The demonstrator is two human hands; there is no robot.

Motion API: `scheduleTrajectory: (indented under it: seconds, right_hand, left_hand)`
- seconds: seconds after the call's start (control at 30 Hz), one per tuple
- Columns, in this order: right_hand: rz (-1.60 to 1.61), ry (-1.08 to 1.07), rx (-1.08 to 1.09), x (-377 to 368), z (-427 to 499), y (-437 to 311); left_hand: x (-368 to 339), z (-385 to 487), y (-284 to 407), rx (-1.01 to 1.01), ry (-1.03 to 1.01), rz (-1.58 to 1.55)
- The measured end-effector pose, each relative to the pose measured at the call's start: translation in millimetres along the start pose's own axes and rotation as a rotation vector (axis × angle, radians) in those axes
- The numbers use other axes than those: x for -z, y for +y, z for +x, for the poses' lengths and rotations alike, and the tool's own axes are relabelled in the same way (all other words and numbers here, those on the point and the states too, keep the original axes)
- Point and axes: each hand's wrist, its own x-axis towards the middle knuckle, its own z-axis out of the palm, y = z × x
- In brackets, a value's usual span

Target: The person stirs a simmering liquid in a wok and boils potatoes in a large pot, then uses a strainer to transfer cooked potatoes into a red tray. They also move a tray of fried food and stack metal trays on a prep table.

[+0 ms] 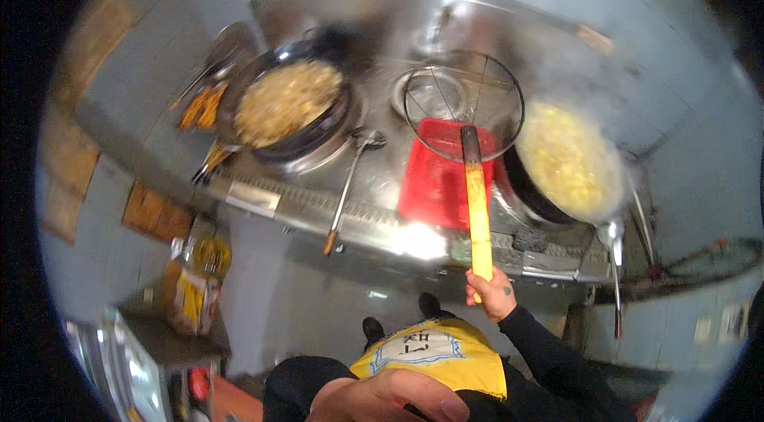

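My right hand (492,295) grips the yellow bamboo handle of a wire skimmer (476,183). Its round mesh head hangs over the steel stove counter, partly above a red plastic basket (441,195) and a round metal bowl or ring (431,96). My left hand (397,397) is close to the camera at the bottom edge, with some fingers bent; whether it holds something is hidden. A wok (537,189) of steaming yellowish food (567,159) stands right of the skimmer. Further left, another wok (304,141) holds browner food (289,102).
One long-handled ladle (346,195) lies across the counter's front edge, another (615,249) by the right wok. Wooden-handled utensils (206,105) lie left of the left wok. An oil bottle (210,256) stands at lower left. A hoop-shaped tool (713,255) is at far right.
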Motion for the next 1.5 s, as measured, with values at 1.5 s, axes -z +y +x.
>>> scheduleTrajectory:
  seconds: [1.5]
  right_hand:
    - [-0.387,1.009,0.488,256,-9,160]
  left_hand:
    - [207,-542,-128,1.851,0.076,1.202]
